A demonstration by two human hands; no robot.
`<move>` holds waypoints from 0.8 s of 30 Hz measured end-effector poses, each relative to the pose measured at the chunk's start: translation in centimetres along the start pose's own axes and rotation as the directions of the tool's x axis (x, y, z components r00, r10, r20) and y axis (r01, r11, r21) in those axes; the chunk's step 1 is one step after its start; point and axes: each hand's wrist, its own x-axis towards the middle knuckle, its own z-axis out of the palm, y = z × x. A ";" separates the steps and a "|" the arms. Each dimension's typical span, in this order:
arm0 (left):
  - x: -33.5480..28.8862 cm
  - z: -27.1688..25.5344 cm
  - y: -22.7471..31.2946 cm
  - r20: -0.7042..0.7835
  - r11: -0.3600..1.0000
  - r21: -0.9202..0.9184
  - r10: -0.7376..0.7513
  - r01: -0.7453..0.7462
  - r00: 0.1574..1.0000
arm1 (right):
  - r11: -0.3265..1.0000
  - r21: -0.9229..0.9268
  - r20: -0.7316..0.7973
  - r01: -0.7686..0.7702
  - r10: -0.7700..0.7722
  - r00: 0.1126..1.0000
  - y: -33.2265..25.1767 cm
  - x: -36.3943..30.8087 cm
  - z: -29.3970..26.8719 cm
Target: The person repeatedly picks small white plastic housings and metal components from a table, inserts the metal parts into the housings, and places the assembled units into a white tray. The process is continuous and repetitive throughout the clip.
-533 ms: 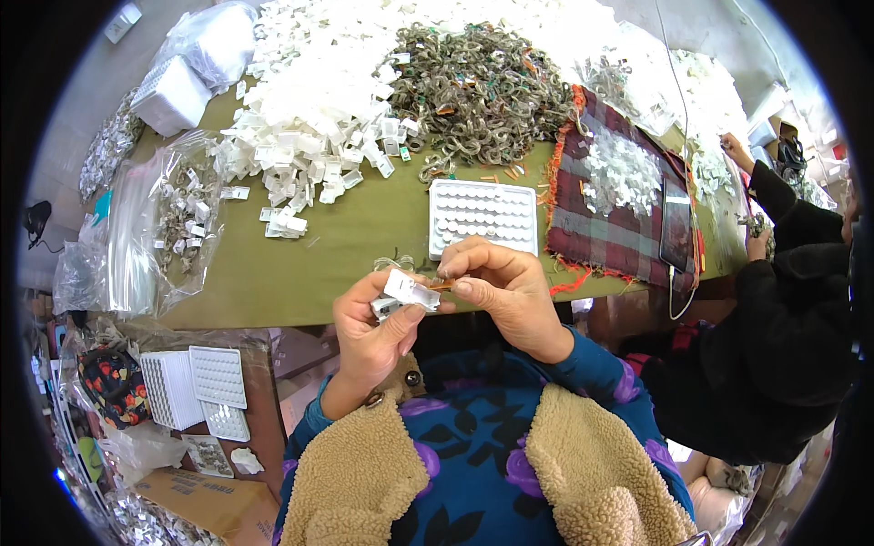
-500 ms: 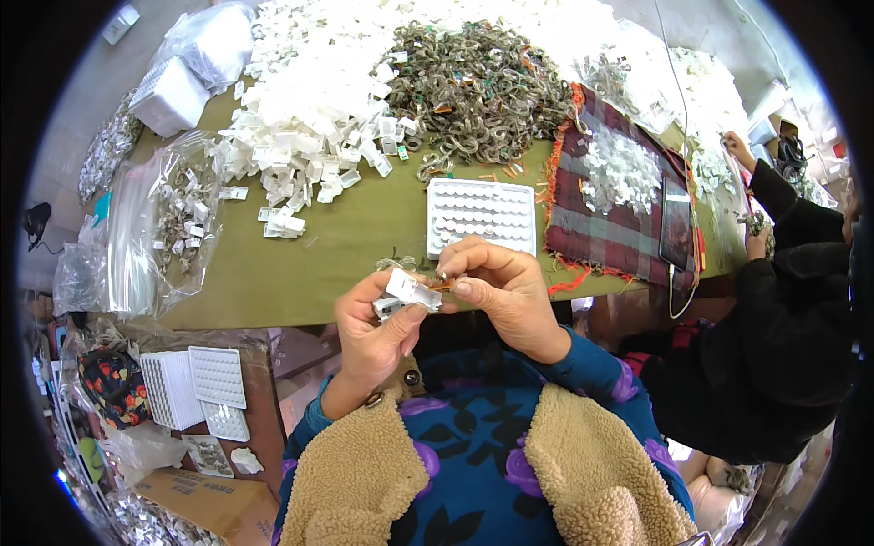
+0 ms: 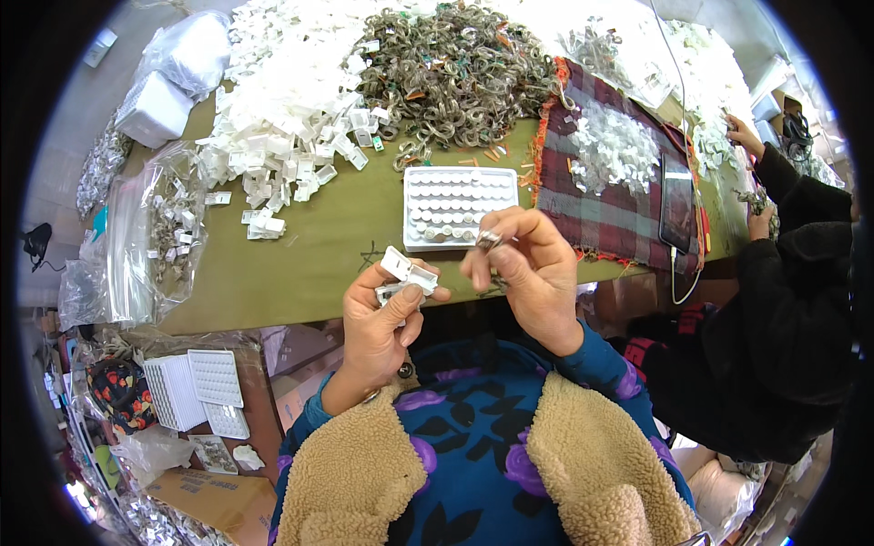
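Observation:
Above the table's near edge, my left hand [image 3: 378, 318] pinches a small white plastic box [image 3: 420, 278] with its lid swung up. A second white piece shows partly under it, half covered by the fingers. My right hand [image 3: 539, 284] is to the right of the box, apart from it. Its thumb and fingertips are closed on a small grey-brown coiled cable [image 3: 489, 240], slightly blurred. Just beyond it lies a white tray [image 3: 409, 205] with rows of round white pieces; the nearest row is partly metallic-looking.
A big heap of coiled cables [image 3: 455, 82] lies beyond the tray, with white plastic boxes [image 3: 273, 136] heaped to its left. On the right, a plaid cloth [image 3: 583, 214] bears clear pieces and a phone [image 3: 675, 205]. Another person's sleeve [image 3: 792, 187] reaches in at far right.
My right hand has drawn away from the white box, to the right and slightly up, with the coiled cable. The orange strip near the box no longer shows. The view has shifted slightly.

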 end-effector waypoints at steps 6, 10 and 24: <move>-0.2 -0.2 -0.3 0.068 0.997 0.063 0.035 -0.039 0.997 | 0.938 -0.247 0.020 -0.243 0.256 0.967 -0.4 -1.4 0.7; 0.1 -0.5 -0.3 0.078 0.991 0.111 0.060 -0.068 0.995 | 0.873 -0.482 0.133 -0.082 0.165 0.977 -0.8 -1.0 0.8; 0.2 -1.5 -0.4 0.035 0.982 -0.144 -0.116 0.120 0.993 | 0.708 -0.682 0.251 0.184 -0.010 0.968 -0.1 -1.4 1.8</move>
